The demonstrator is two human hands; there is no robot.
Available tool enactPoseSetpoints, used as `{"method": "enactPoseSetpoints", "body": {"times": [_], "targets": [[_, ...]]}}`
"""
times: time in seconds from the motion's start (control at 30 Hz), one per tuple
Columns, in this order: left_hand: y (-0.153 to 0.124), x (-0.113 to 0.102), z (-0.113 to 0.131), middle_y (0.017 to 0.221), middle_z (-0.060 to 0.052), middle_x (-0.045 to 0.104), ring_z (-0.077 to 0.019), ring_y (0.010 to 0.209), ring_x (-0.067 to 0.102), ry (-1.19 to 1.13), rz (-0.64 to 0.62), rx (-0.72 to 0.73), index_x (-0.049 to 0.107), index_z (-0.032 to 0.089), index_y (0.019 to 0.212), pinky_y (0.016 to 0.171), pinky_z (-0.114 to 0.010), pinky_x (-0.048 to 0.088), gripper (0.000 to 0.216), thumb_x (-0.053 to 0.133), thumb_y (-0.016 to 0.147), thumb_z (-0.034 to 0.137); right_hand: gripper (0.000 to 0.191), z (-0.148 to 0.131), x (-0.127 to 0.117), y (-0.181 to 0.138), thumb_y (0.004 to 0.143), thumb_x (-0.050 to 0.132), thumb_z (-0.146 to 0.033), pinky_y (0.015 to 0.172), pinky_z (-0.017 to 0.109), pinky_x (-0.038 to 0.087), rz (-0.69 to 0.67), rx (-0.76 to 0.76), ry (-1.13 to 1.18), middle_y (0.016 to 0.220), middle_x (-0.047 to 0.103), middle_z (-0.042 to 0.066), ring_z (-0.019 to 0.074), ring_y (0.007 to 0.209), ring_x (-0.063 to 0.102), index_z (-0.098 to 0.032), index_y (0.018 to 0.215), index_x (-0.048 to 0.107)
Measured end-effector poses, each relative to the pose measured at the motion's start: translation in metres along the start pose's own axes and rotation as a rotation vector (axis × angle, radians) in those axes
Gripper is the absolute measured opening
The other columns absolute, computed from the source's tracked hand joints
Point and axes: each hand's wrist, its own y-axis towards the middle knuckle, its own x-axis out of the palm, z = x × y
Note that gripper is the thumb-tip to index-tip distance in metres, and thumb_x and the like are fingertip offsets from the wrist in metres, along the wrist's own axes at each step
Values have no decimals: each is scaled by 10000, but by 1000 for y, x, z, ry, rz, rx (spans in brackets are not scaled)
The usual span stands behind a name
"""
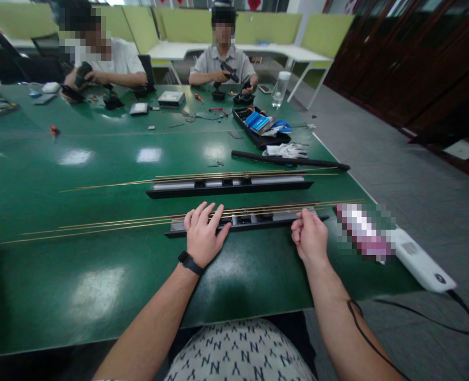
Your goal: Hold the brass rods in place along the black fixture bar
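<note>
A long black channel piece (276,225) with a silvery inside lies across the table in front of me. Thin gold-coloured rods (111,225) run along it and stick out far past its left end. My left hand (204,235), wearing a black watch (190,262), rests palm down on the rods and channel with its fingers spread. Near the channel's right end, my right hand (311,235) is closed, thumb against fingers; whatever it pinches is hidden. Beyond them lies a similar black channel piece (230,190) with more gold rods (107,186) along it.
Farther back are a black bar (290,159), white gloves (285,151) and a black tray (254,136) holding blue items. At right lies a white device (422,262) with a black cable. Two people across the green table (139,286) handle dark tools; a clear bottle (281,90) stands near them.
</note>
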Motion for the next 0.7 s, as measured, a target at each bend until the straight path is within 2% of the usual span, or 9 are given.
{"method": "enactPoseSetpoints", "body": {"times": [0.17, 0.37, 0.7], "targets": [[0, 0, 1, 1391, -114, 649, -329, 1384, 504, -3, 2, 0, 622, 273, 1386, 1163, -520, 290, 463, 631, 946, 414, 338, 2, -1, -5, 859, 724, -516, 273, 168, 275, 71, -182, -34, 727, 698, -5, 49, 325, 457, -205, 855, 592], [0, 1, 1, 1389, -112, 650, -330, 1379, 507, -3, 7, 1, 625, 270, 1382, 1161, -518, 289, 459, 628, 948, 420, 281, 0, 0, -7, 906, 687, -466, 277, 180, 278, 10, -223, -28, 978, 737, 35, 31, 345, 471, -204, 1009, 675], [1, 0, 2, 1392, -116, 648, -333, 1390, 493, 6, 6, -5, 635, 259, 1368, 1159, -523, 282, 450, 629, 950, 427, 300, 4, -3, -5, 911, 686, -445, 294, 172, 284, -30, -217, -41, 1035, 748, 87, 23, 368, 463, -185, 1041, 757]]}}
